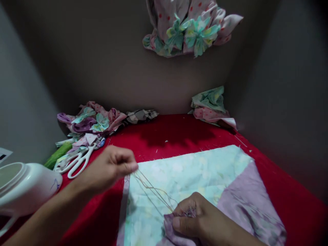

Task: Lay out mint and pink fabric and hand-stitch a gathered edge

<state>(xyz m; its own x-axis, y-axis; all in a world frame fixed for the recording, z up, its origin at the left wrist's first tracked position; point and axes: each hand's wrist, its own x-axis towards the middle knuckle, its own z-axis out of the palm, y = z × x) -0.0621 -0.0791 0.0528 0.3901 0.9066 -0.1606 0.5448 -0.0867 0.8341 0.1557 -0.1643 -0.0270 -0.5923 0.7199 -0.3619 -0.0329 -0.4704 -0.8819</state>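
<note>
Several strands of brown thread (155,191) stretch between my two hands. My left hand (116,162) is closed, its thumb and finger pinching the thread's upper end above the cloth's left corner. Lower right, my right hand (194,218) is closed on a gathered bunch of purple fabric (173,230), where the strands meet the cloth. Under both hands lies a pale aqua floral cloth (179,171), joined to a purple patterned panel (246,201) at its right. If a needle is there, I cannot make it out.
Red cloth (159,136) covers the table. White-handled scissors (82,160), a green object (58,155) and a white mug (33,181) are at left. Crumpled fabrics (102,118) and folded fabric pieces (211,106) lie against the wall. A flower-trimmed fabric piece (189,30) hangs above.
</note>
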